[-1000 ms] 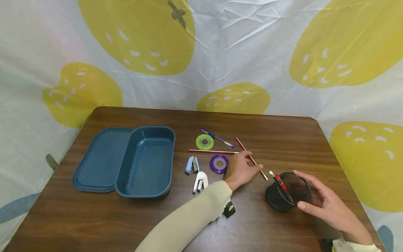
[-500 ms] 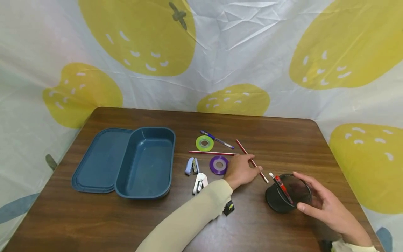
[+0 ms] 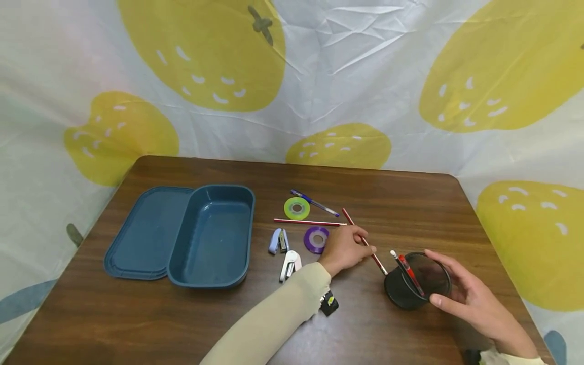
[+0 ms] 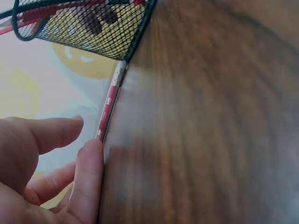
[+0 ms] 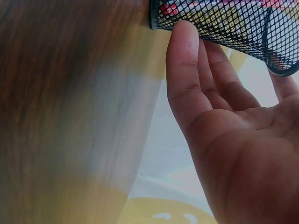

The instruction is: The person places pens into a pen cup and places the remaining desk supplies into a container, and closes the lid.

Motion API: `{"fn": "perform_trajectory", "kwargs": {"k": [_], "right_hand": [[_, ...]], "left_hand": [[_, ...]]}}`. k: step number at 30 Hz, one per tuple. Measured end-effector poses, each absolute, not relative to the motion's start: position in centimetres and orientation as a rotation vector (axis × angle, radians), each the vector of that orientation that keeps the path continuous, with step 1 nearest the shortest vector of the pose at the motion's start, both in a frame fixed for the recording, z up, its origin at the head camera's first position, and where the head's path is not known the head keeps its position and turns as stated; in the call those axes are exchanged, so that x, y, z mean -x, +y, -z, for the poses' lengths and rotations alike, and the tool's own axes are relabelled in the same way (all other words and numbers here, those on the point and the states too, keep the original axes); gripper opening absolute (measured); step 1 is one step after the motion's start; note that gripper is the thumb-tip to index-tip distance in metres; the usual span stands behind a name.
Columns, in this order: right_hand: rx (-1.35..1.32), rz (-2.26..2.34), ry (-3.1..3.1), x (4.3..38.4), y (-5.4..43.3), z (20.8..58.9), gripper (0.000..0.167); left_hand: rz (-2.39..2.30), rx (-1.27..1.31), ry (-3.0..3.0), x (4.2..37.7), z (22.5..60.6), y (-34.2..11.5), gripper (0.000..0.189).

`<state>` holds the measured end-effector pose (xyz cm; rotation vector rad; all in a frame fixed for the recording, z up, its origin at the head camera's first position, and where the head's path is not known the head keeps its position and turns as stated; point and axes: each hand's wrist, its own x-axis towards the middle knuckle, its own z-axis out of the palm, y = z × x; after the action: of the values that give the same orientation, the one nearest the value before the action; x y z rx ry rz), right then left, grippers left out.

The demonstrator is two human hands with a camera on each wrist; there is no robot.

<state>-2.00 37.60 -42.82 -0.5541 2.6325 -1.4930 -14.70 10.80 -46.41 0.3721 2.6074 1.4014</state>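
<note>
A red-and-white striped pencil [image 3: 379, 264] lies slantwise on the table, its white-tipped end touching the foot of a black mesh pen cup [image 3: 401, 291]. My left hand [image 3: 343, 247] lies over its middle. In the left wrist view, one fingertip touches the pencil [image 4: 107, 107] while the thumb [image 4: 58, 133] stays a little apart from it. My right hand [image 3: 479, 306] holds the pen cup from the right, thumb near the rim and other fingers round the far side. The cup stands on the table with a red pen [image 3: 409, 271] and a white-tipped pencil [image 3: 394, 254] leaning in it.
Left of my left hand lie a purple tape roll [image 3: 316, 240], a second striped pencil [image 3: 305, 222], a green tape roll [image 3: 296, 208], a blue pen [image 3: 315, 203] and two small staplers [image 3: 275, 241]. Further left stands a blue box [image 3: 212, 279] beside its lid [image 3: 137, 253].
The slanted pencil has slid slightly toward the front along with my left hand, and its end has come against the cup. My right hand and the cup look nearly unmoved.
</note>
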Motion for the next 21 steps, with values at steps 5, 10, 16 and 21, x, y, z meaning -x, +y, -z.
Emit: {"fn": "perform_trajectory", "kwargs": {"k": [5, 10, 16, 21], "right_hand": [[0.556, 1.490, 2.636, 1.98, 37.57, 42.87, 0.086], [0.558, 1.480, 2.635, 2.04, 37.66, 42.91, 0.086], [0.597, 1.474, 2.626, 2.10, 37.83, 42.94, 0.086], [0.584, 1.487, 2.614, 2.04, 37.92, 42.98, 0.087]], "left_hand": [[-1.341, -0.401, 2.637, 14.65, 46.53, 10.66, 0.046], [-1.246, -0.461, 2.713, 14.48, 46.36, 10.64, 0.042], [-1.306, -0.436, 2.716, 14.28, 46.42, 10.55, 0.035], [-1.346, -0.393, 2.733, 14.11, 46.45, 10.63, 0.037]]}}
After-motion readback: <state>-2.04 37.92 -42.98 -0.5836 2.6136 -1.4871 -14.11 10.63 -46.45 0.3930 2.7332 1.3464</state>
